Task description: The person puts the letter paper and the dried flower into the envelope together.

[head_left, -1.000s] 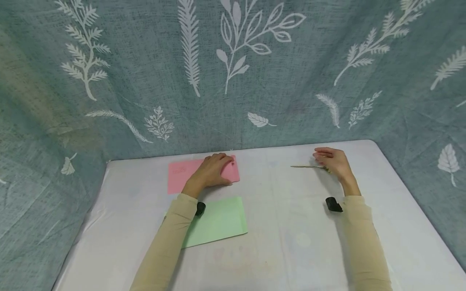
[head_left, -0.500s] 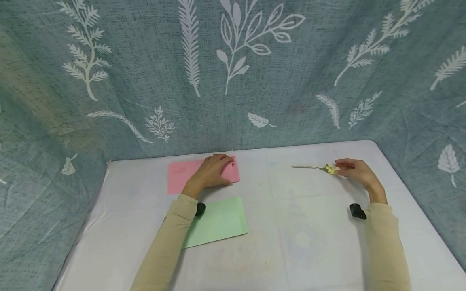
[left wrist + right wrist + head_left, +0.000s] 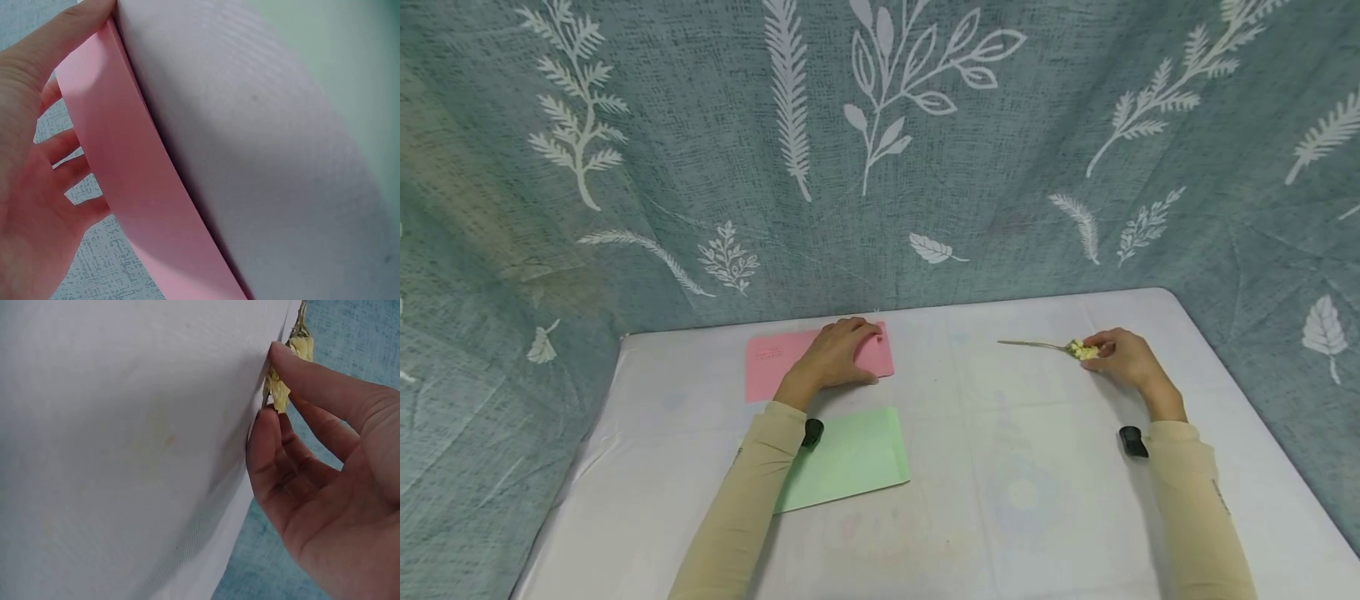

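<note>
A pink envelope (image 3: 771, 354) with faint print lies near the table's far edge. My left hand (image 3: 835, 358) grips across its right end, thumb at the near edge and fingers over the far edge; in the left wrist view the fingertips disappear past the envelope (image 3: 125, 137). To the right lies a dried flower (image 3: 1083, 349), pale yellow, its thin stem pointing left. My right hand (image 3: 1123, 358) holds the bloom between thumb and fingers. In the right wrist view, the thumb partly covers the yellow petals (image 3: 278, 390).
A green envelope (image 3: 850, 458) lies in front of the pink one, partly under my left forearm. White cloth (image 3: 1000, 533) covers the table. Behind it hangs a blue-green curtain (image 3: 820, 250) with white leaf prints. Each wrist carries a small black camera.
My right hand first moved right along the flower, uncovering the bloom, then came slightly back left and closed its fingers round the petals. My left hand and both envelopes stay put.
</note>
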A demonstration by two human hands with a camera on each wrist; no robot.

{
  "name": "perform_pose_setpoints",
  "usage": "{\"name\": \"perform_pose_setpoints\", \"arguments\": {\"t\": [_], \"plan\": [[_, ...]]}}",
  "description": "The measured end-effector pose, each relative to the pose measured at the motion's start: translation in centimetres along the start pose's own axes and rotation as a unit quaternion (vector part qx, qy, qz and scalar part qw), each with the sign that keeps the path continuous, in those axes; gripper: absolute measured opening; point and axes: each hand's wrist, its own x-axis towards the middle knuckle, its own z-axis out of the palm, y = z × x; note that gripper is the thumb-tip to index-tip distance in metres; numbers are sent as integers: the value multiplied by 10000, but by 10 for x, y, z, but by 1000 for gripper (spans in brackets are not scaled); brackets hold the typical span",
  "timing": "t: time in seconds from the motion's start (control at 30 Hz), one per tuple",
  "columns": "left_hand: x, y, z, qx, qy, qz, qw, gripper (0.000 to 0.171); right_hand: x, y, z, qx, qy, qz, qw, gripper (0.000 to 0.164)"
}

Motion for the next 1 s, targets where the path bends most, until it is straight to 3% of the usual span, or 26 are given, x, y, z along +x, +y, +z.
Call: {"name": "perform_pose_setpoints", "arguments": {"t": [0.63,1.0], "plan": [[0,-1,0,46,-1,-2,10000,79,-1,-8,0,-35,246,-377,9990,30],[0,0,1,3,54,20,10000,79,6,-17,9,62,68,-516,9986,32]]}}
